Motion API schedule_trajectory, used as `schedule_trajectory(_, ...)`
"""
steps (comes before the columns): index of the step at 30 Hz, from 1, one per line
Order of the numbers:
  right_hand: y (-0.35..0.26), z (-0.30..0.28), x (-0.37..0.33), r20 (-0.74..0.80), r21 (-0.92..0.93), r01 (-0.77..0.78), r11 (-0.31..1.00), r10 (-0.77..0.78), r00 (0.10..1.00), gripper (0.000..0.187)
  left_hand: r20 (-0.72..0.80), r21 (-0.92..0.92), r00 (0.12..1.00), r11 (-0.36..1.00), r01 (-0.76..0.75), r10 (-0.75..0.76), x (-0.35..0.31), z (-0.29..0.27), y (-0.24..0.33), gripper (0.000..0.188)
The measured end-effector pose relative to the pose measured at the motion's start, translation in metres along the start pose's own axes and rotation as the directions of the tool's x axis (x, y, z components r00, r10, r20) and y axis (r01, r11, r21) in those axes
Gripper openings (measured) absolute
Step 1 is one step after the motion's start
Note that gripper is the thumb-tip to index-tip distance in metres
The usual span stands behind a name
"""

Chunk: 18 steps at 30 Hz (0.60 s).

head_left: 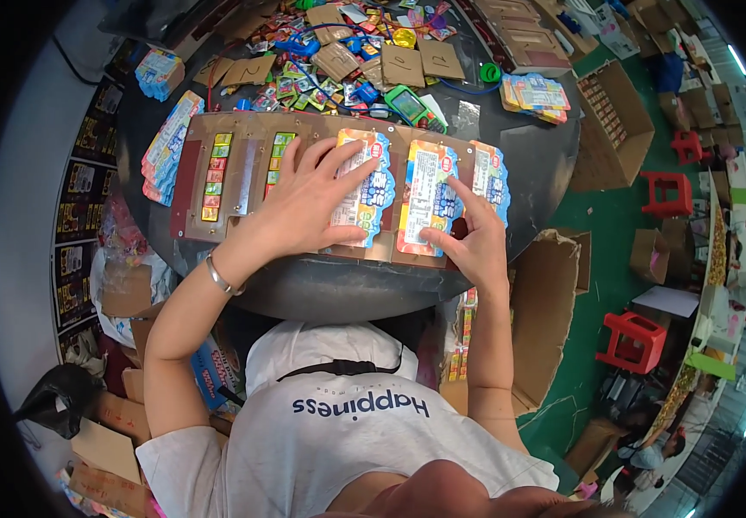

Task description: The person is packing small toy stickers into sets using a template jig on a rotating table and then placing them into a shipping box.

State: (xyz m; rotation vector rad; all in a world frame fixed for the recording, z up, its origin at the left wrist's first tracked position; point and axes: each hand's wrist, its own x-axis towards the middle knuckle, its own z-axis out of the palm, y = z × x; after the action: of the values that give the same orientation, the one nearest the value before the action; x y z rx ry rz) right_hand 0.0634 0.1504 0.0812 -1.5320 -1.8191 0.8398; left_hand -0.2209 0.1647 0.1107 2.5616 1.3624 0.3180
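A long brown board (252, 129) with slots lies across the round black table. Columns of small coloured packets (216, 177) fill two of its left slots. My left hand (304, 203) is open with fingers spread, its fingertips and thumb on a yellow-and-blue printed card (355, 186) that lies flat on the board. My right hand (481, 237) rests on a second such card (424, 194), thumb and fingers apart on its face. Behind that hand a third card (492, 177) partly shows at the board's right end. What lies under the cards is hidden.
A heap of small packets (295, 86) with cardboard pieces covers the table's far side. Card stacks stand at left (170, 147) and far right (535, 95). An open carton (554, 319) is beside my right arm; red stools (632, 341) stand on the green floor.
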Motion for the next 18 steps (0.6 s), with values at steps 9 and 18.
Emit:
schedule_trajectory(9, 0.083, -0.067, 0.001, -0.331, 0.059, -0.31, 0.949, 0.311, 0.891, 0.075, -0.561, -0.239, 0.621, 0.826, 0.51, -0.547, -0.131, -0.039, -0.24, 0.052)
schedule_trajectory(18, 0.068, -0.049, 0.028, -0.162, -0.111, -0.405, 0.908, 0.386, 0.908, 0.071, -0.162, -0.368, 0.599, 0.611, 0.7, -0.784, -0.126, -0.028, -0.295, 0.07)
